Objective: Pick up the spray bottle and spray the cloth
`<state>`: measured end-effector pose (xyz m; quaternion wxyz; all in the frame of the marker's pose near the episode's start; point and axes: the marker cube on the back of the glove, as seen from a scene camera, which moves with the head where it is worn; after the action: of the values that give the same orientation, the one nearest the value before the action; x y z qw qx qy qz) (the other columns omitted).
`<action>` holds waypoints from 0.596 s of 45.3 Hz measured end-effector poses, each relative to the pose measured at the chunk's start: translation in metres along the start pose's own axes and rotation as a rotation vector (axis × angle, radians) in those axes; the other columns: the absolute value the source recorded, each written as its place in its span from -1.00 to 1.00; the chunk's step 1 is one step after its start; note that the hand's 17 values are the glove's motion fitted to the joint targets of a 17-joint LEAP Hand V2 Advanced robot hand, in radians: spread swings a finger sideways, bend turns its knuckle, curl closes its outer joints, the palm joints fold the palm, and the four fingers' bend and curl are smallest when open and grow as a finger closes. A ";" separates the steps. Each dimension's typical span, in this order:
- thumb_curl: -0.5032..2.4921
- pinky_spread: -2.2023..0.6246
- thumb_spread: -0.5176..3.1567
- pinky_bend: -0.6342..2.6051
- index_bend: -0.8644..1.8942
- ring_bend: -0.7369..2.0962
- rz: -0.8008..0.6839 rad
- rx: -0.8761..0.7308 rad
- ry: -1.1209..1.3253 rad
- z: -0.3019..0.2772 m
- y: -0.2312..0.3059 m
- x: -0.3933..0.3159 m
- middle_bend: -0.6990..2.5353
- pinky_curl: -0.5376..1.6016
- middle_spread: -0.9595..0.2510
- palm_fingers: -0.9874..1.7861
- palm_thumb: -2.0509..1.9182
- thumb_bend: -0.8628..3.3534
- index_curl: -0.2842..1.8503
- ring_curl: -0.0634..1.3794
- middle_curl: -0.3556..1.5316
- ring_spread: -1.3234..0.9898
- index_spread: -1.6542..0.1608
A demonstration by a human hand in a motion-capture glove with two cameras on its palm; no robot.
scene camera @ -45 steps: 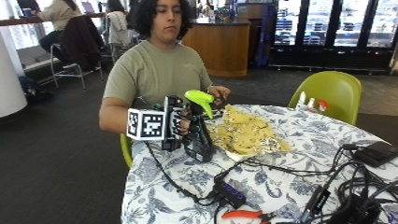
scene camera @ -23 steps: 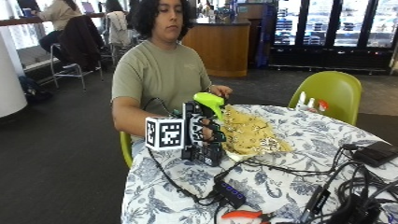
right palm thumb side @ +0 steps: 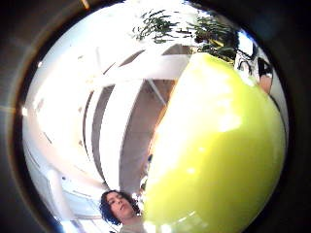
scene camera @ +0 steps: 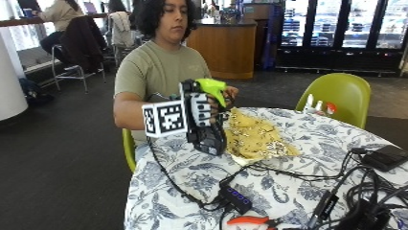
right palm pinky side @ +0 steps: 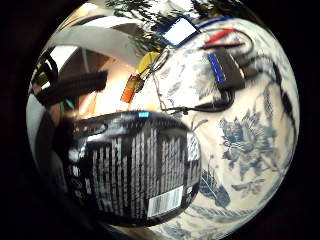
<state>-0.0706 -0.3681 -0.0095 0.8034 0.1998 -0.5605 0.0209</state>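
Note:
In the outside view my gloved right hand [scene camera: 199,111] grips a black spray bottle [scene camera: 209,139] with a lime-green spray head [scene camera: 210,86], holding it upright just left of the cloth. The cloth [scene camera: 258,136] is yellow and patterned and lies crumpled on the floral-covered table [scene camera: 191,172]. The person's bare left hand [scene camera: 228,93] sits by the green head. The little finger side palm view is filled by the bottle's black printed label [right palm pinky side: 135,170], with the floral table cover [right palm pinky side: 245,145] beyond. The green spray head [right palm thumb side: 218,145] fills much of the thumb side palm view.
Black cables, a USB hub [scene camera: 236,199] and an orange-handled tool [scene camera: 255,221] lie on the near part of the table. A black device [scene camera: 386,155] rests at the right edge. A green chair [scene camera: 338,93] stands behind the table, with small white bottles [scene camera: 317,103] beside it.
My right hand has carried the bottle a little toward the cloth and then raised it. The cloth has stayed where it was.

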 end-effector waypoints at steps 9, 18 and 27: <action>-0.29 0.39 -0.37 -0.34 -0.12 0.04 -0.006 -0.286 0.172 -0.010 -0.009 -0.094 -0.18 -0.13 0.34 0.71 0.55 -0.60 -0.36 -0.30 -0.09 -0.01 0.56; -0.25 0.37 -0.43 -0.34 -0.08 0.05 0.137 -0.492 0.483 0.016 -0.008 -0.143 -0.15 -0.12 0.31 0.71 0.55 -0.60 -0.30 -0.27 -0.06 -0.01 0.56; -0.22 0.37 -0.46 -0.33 -0.07 0.05 0.460 -0.842 0.725 0.059 0.008 -0.099 -0.13 -0.11 0.31 0.70 0.55 -0.60 -0.26 -0.25 -0.04 -0.02 0.56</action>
<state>-0.1619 -0.3619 -0.0802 0.9283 -0.2821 -0.2396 0.0373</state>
